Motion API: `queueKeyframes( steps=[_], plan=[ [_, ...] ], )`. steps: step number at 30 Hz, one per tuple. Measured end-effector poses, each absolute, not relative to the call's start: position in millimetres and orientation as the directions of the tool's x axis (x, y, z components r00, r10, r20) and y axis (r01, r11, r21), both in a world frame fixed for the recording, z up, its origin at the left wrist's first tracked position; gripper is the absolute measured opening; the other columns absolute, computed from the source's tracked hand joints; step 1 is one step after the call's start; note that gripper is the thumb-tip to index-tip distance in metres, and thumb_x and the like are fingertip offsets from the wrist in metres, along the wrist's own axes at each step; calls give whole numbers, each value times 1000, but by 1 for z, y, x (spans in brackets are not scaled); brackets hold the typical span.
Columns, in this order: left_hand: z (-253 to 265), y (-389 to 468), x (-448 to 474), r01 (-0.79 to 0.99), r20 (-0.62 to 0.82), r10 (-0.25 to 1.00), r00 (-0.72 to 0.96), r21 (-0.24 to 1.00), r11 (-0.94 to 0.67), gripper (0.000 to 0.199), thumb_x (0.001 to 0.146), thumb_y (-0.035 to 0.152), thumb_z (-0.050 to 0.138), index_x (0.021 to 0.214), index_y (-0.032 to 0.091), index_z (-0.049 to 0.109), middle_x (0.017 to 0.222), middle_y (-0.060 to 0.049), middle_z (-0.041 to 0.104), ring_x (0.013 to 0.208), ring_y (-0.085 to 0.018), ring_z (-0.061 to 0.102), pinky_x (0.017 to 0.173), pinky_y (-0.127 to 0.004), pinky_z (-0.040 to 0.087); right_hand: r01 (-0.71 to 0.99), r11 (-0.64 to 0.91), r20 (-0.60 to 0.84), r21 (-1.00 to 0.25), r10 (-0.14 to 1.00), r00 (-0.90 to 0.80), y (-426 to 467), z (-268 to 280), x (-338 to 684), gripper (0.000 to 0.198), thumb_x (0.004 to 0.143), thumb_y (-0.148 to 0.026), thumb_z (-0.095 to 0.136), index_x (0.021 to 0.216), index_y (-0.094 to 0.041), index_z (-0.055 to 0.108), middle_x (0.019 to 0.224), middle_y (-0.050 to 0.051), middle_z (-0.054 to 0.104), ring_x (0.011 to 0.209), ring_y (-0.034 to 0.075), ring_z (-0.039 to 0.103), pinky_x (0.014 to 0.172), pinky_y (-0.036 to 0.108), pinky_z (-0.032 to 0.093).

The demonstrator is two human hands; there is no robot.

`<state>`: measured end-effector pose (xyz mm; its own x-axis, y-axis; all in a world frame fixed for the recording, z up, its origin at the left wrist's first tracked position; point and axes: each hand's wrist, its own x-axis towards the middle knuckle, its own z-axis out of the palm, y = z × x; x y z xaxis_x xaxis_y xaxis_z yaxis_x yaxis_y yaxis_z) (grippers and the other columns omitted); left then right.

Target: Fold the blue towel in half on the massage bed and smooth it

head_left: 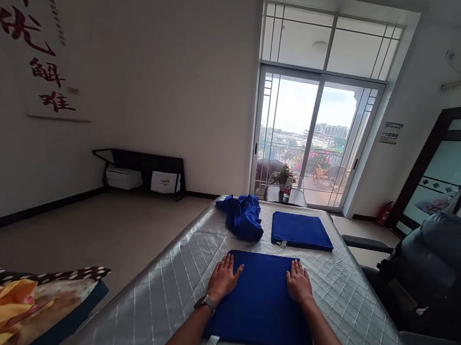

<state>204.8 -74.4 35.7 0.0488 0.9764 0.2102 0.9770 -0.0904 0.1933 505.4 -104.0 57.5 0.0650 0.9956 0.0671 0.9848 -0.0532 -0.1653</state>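
A blue cloth [260, 305], folded into a flat rectangle, lies in front of me with a small white tag [212, 344] at its near left edge. My left hand [223, 278], with a watch on the wrist, rests flat on its left edge, fingers stretched forward. On the far right edge my right hand [299, 282] lies flat too, fingers extended. Beyond it sits a second folded blue cloth [302, 230], looking like a stack. To the left of that is a crumpled heap of blue cloth [245, 216].
Everything blue lies on a table with a silver quilted cover [170, 282]. A dark armchair [440, 276] stands close on the right. At lower left is patterned bedding [7, 307]. Behind the table, a small stand [285, 196] holds a plant [283, 174] and a bottle [288, 186].
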Motion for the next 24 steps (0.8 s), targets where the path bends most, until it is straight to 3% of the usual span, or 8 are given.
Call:
queueKeyframes(
  steps=[5, 10, 16, 24],
  plan=[
    [40, -77, 208, 968, 220, 974, 58, 225, -108, 84, 98, 65, 11, 154, 6, 33, 161, -18, 30, 151, -29, 26, 121, -45, 20, 995, -13, 101, -101, 995, 23, -92, 67, 500, 66, 99, -37, 22, 157, -7, 25, 165, 13, 19, 154, 23, 11, 124, 42, 1],
    [39, -77, 206, 968, 219, 974, 55, 229, -106, 84, 98, 65, 12, 154, 6, 34, 162, -18, 29, 151, -28, 25, 122, -43, 19, 990, -68, 29, -123, 997, 72, -78, 68, 505, 66, 100, -40, 19, 158, -8, 23, 165, 10, 21, 153, 19, 13, 123, 37, 9],
    [32, -74, 205, 967, 213, 975, 61, 231, -111, 81, 99, 62, 13, 154, 5, 32, 163, -17, 26, 151, -28, 23, 123, -43, 18, 978, -79, 36, -193, 996, 88, -77, 51, 513, 67, 99, -42, 18, 159, -10, 20, 166, 7, 18, 153, 17, 12, 123, 34, 7],
    [36, -58, 194, 968, 189, 982, -22, 248, -26, 77, 99, 60, 20, 150, 5, 40, 160, -19, 34, 149, -29, 30, 120, -42, 24, 975, -74, 61, -209, 994, 89, -75, 46, 514, 66, 100, -41, 17, 159, -12, 18, 166, 6, 16, 154, 17, 11, 123, 36, 8]
  ],
)
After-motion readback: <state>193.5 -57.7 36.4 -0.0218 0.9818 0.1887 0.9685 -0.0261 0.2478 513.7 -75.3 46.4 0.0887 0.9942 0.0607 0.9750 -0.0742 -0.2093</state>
